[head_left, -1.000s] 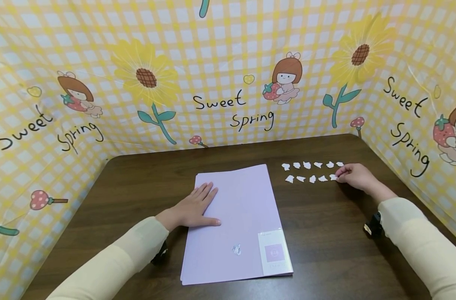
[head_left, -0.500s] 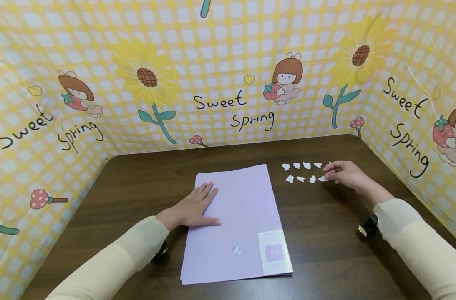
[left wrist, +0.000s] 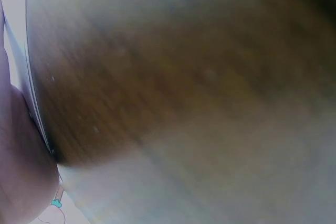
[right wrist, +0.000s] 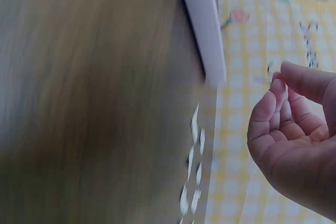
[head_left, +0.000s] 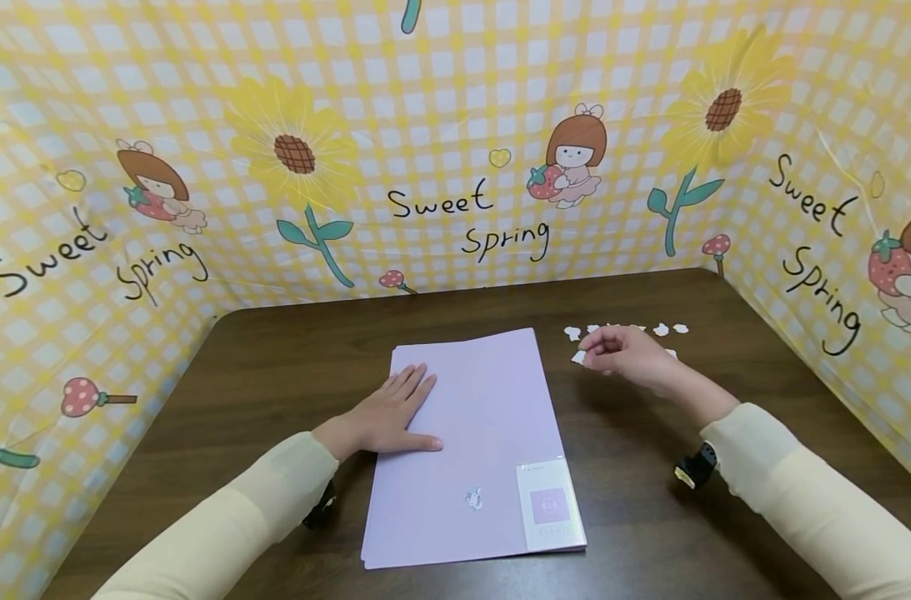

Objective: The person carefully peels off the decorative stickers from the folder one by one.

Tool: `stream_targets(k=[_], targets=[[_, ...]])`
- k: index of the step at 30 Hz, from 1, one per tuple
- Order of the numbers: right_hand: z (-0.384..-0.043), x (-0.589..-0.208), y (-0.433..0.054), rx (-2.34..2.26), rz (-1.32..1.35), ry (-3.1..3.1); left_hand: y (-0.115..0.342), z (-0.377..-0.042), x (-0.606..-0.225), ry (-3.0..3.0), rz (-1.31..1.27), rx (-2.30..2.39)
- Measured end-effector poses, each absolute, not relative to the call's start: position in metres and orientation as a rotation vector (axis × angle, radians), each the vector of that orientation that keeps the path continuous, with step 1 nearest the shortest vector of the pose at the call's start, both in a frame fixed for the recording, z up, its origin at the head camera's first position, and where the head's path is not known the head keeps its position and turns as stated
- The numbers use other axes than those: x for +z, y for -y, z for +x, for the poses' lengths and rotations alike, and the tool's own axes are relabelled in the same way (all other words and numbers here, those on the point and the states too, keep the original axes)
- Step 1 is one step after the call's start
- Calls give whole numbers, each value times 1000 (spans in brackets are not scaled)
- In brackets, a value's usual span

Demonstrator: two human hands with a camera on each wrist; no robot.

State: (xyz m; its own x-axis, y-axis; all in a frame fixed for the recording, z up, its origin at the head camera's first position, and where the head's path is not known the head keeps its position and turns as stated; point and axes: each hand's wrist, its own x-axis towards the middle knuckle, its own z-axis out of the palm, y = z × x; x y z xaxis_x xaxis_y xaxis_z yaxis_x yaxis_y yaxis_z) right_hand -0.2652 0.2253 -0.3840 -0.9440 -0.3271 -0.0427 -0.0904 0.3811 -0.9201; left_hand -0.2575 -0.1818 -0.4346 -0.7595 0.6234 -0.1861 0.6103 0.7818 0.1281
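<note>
My left hand (head_left: 383, 417) lies flat on the lilac folder (head_left: 485, 400), fingers spread and thumb out. A small printed figure (head_left: 473, 498) and a clear pocket with a label (head_left: 548, 507) mark the folder's lower part. My right hand (head_left: 635, 354) is over two rows of small white cutouts (head_left: 661, 330), covering part of them. Its thumb and fingertips come close together beside the left-end cutout (head_left: 578, 357). In the right wrist view, the fingers (right wrist: 265, 116) are bent loosely, with nothing visible between them. The left wrist view is mostly blurred, with part of the hand (left wrist: 26, 150) at its left edge.
A dark wooden table (head_left: 290, 358) bears the folder and cutouts. Yellow checked cloth (head_left: 425, 125) printed with flowers and words stands behind and along both sides of the table.
The right hand has moved left along the rows of cutouts, from the right end to the left end, uncovering the right-end pieces. The left hand has stayed on the folder.
</note>
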Motion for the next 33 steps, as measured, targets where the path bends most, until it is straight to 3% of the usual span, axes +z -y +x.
stream_targets(k=[17, 33], targets=[[-224, -394, -132, -1596, -672, -2197, 183, -259, -438, -2752, 957, 77], [-194, -412, -88, -1286, -909, -2124, 182, -261, -440, -2760, 920, 75]])
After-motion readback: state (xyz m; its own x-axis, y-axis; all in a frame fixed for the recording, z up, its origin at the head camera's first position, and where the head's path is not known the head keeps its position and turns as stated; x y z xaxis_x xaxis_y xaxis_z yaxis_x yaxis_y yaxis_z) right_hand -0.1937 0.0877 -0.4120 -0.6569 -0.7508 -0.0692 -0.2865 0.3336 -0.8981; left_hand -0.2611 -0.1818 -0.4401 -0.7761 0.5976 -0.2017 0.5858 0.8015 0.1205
